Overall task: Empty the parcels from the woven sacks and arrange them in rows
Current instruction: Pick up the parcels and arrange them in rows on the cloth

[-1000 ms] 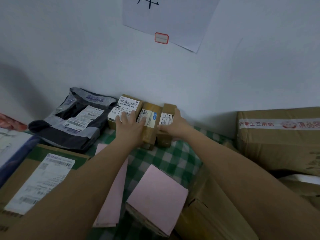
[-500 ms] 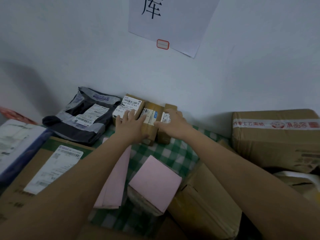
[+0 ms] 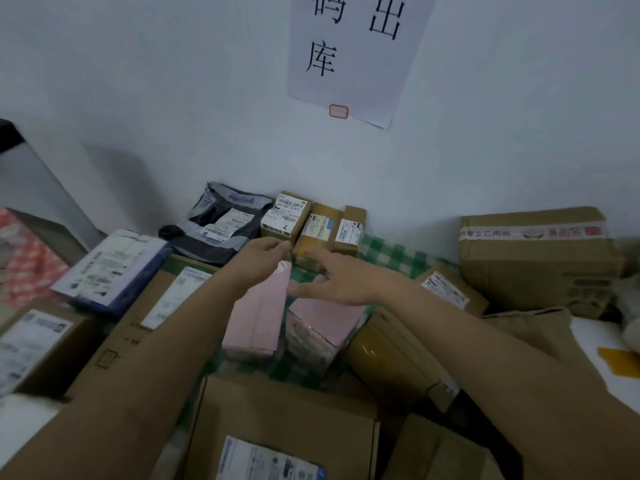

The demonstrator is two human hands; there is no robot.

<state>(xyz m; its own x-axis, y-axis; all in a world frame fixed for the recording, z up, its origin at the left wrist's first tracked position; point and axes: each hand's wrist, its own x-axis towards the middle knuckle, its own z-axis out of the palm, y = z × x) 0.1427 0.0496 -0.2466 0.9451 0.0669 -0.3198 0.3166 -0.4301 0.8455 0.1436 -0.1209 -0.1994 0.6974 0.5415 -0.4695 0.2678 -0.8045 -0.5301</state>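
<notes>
At frame centre, the left hand [image 3: 258, 259] pinches the top of a flat pink parcel [image 3: 258, 317]; the right hand [image 3: 341, 280] hovers released beside it. Three small boxes [image 3: 313, 225] line the wall above.

parcel depot | labelled cartons [image 3: 533, 251] | wall sign [image 3: 353, 53] | mailer bag [image 3: 221, 223]

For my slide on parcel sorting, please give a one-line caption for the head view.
Both hands, left and right, hover over pink parcels before three small boxes lined against the wall.
</notes>
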